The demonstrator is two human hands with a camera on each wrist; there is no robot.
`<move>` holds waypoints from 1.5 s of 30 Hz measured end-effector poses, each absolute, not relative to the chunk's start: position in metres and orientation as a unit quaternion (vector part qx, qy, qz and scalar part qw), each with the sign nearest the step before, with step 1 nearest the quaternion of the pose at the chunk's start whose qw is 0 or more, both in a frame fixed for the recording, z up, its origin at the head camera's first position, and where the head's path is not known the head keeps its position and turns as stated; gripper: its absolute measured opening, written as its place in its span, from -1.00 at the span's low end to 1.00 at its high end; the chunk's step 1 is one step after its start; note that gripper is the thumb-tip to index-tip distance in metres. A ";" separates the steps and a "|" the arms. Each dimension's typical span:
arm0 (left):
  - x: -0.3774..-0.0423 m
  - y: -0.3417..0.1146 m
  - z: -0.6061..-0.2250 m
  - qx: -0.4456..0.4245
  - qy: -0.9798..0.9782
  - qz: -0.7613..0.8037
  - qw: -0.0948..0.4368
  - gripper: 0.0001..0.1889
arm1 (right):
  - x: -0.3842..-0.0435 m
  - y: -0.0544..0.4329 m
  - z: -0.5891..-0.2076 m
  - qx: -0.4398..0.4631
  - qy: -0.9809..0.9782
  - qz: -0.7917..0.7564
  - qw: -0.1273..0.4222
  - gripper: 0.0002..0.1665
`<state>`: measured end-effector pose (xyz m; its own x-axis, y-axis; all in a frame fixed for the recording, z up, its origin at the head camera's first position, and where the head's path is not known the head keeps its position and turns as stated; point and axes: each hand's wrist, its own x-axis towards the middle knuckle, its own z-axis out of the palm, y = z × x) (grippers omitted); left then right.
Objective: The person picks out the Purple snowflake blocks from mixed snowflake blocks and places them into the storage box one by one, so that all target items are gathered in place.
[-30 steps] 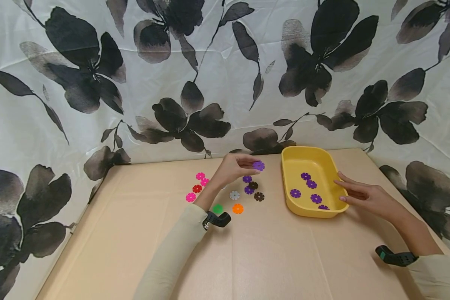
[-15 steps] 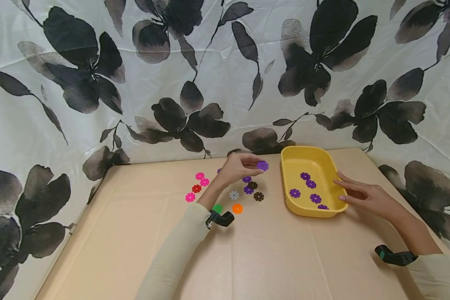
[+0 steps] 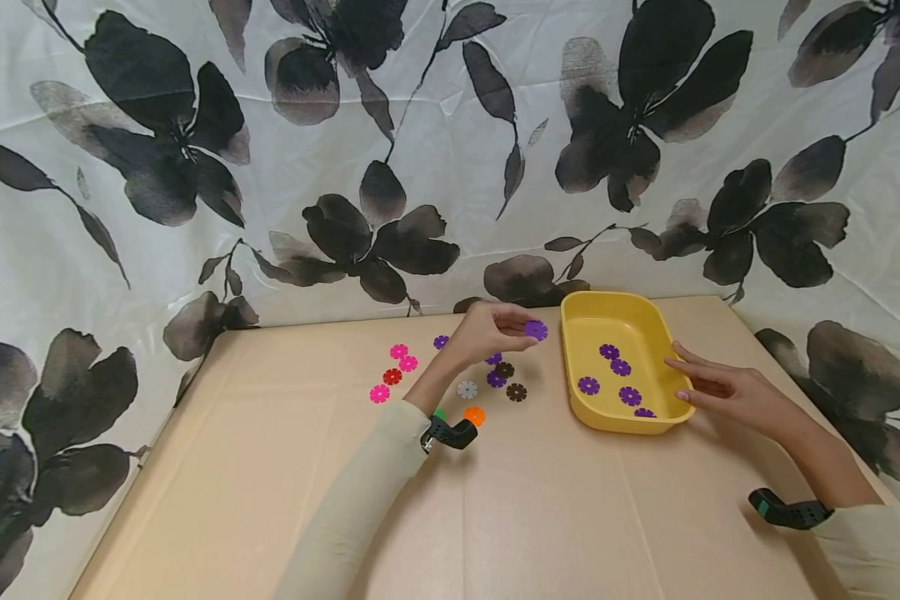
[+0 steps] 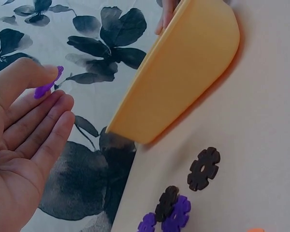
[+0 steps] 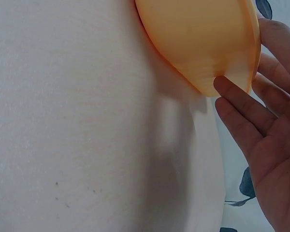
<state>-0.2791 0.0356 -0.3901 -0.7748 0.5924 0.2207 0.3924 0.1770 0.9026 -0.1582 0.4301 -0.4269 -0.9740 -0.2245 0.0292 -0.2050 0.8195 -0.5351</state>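
My left hand pinches a purple notched disc between thumb and fingertips, just left of the yellow tub. In the left wrist view the disc shows edge-on, held up off the table. Inside the tub lie several purple discs. Fairly straight fingers of my right hand touch the tub's right side; the right wrist view shows fingertips on its outer wall. Beneath and beside my left hand are more purple discs and dark brown ones.
Left of the tub, pink discs, a red disc, a white disc and an orange disc lie on the table. My left wrist partly covers a green one. Behind the table hangs a flowered cloth.
My left hand has moved slightly right with the purple disc, closer to the tub. A purple disc behind that hand has come into view. The right hand and the tub stay put.
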 end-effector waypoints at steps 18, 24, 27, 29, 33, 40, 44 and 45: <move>-0.278 0.046 -0.388 0.334 0.753 0.557 0.106 -0.61 | -0.152 0.427 -0.428 -0.106 0.953 -0.283 0.017 -0.24; -0.276 0.049 -0.386 0.331 0.754 0.555 0.117 -0.60 | -0.151 0.427 -0.429 -0.104 0.953 -0.286 0.017 -0.23; -0.277 0.052 -0.386 0.330 0.753 0.555 0.123 -0.60 | -0.150 0.427 -0.429 -0.106 0.952 -0.287 0.015 -0.24; -0.278 0.053 -0.386 0.332 0.751 0.557 0.122 -0.59 | -0.150 0.427 -0.429 -0.108 0.952 -0.287 0.014 -0.24; -0.279 0.059 -0.386 0.339 0.745 0.562 0.118 -0.60 | -0.149 0.427 -0.429 -0.108 0.952 -0.286 0.013 -0.24; -0.281 0.071 -0.384 0.346 0.747 0.556 0.114 -0.62 | -0.149 0.427 -0.429 -0.105 0.954 -0.282 0.015 -0.24; -0.282 0.079 -0.383 0.350 0.747 0.553 0.118 -0.63 | -0.148 0.426 -0.429 -0.105 0.953 -0.284 0.014 -0.24; -0.283 0.081 -0.382 0.353 0.748 0.549 0.118 -0.63 | -0.148 0.426 -0.428 -0.105 0.953 -0.285 0.014 -0.24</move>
